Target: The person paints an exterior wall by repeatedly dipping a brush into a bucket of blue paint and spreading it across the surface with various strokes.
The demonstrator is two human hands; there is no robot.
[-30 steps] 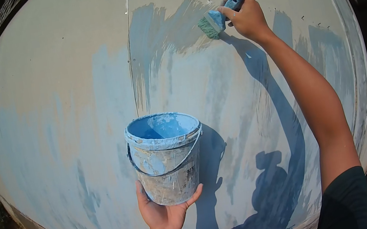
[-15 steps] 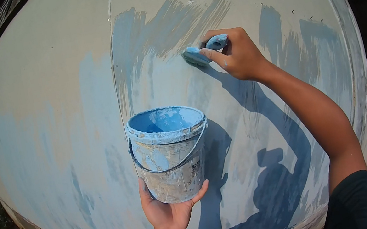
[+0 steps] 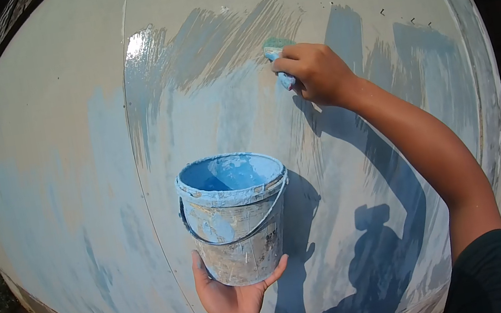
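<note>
Brush (image 3: pixel 276 46) higher | L hand (image 3: pixel 234 302) cups bkt (image 3: pixel 238 221), R hand (image 3: pixel 321 73) grips brush | wall (image 3: pixel 191 120) pt-blue, sunlit

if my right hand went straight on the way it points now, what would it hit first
Most likely the partly painted wall, with the brush in the right hand leading; whether the bristles touch it is hard to tell from this view.
</note>
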